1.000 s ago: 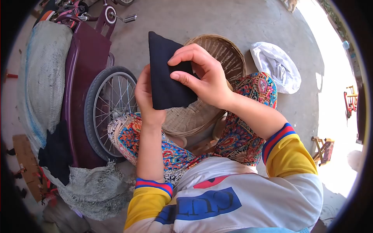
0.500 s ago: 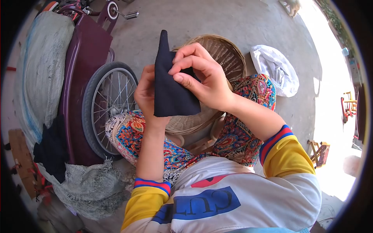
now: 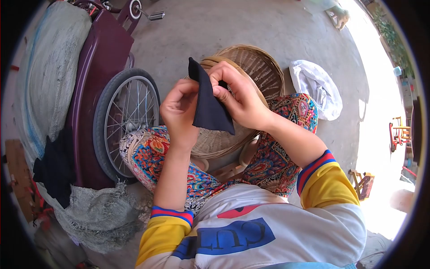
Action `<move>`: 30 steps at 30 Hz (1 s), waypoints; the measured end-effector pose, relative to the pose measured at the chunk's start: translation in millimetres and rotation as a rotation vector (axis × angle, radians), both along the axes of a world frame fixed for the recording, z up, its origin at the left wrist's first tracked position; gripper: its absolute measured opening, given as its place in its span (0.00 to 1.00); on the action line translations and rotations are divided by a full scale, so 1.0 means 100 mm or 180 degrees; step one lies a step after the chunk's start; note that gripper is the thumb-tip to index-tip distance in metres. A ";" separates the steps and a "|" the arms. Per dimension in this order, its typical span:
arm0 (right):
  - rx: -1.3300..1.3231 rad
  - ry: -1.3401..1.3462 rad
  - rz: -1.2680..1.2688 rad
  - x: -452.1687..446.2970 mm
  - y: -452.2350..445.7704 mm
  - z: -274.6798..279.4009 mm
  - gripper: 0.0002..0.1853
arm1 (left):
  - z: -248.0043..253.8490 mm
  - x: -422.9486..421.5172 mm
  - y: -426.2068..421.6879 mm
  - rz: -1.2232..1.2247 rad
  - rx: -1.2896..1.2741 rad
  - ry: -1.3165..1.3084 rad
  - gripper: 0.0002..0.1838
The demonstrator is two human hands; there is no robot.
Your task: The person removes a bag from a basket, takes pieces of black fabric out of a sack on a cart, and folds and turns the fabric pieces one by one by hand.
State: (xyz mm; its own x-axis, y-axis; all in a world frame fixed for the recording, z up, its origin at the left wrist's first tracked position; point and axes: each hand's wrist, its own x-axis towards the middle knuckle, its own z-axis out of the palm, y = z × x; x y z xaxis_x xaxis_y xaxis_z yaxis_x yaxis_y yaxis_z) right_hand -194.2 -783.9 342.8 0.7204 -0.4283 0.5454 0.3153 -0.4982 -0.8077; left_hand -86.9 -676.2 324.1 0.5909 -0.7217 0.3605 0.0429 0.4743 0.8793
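Observation:
A small piece of black cloth is held up in front of me, its upper corner pointed and its lower edge spreading wider. My left hand grips its left edge, with the fingertips partly hidden behind the fabric. From the other side, my right hand pinches the cloth near its upper middle between thumb and fingers. Below and behind both hands stands a round wicker basket, between my knees; the hands and cloth cover part of it.
To the left are a purple cart body with a spoked wheel, a large pale sack and dark cloth by a frayed woven sack. A white plastic bag lies right of the basket. A small wooden stool stands farther right.
The black cloth has come down a little and turned, showing a narrower face with its top corner bent. Both hands have moved closer together, still holding it.

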 end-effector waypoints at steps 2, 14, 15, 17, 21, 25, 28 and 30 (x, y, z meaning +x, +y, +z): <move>-0.0599 0.0104 -0.0103 -0.01 -0.03 0.00 0.07 | 0.05 -0.01 0.02 -0.0013 0.0035 0.0005 0.06; 0.1918 0.0004 0.0632 0.03 0.09 -0.15 0.13 | 0.02 0.01 0.02 0.0605 0.0454 -0.1201 0.11; 0.1915 0.0005 0.0635 0.04 0.09 -0.16 0.13 | 0.02 0.02 0.02 0.0642 0.0476 -0.1454 0.12; 0.2226 -0.0068 0.0822 0.05 0.08 -0.17 0.11 | 0.05 0.00 0.03 0.0494 0.0507 -0.1141 0.10; 0.2524 -0.0186 0.0868 0.04 0.04 -0.06 0.09 | 0.09 -0.05 0.03 0.0042 0.0260 -0.0158 0.08; 0.2682 -0.0323 0.0525 -0.03 -0.18 -0.02 0.05 | 0.21 0.13 0.13 -0.0623 0.0032 0.1380 0.11; 0.3177 -0.0218 0.0720 -0.08 -0.21 0.04 0.05 | 0.18 0.16 0.16 -0.1081 -0.0345 0.1838 0.12; 0.3862 -0.0434 0.1424 -0.09 -0.20 0.11 0.06 | 0.16 0.15 0.18 -0.1292 -0.0457 0.2192 0.13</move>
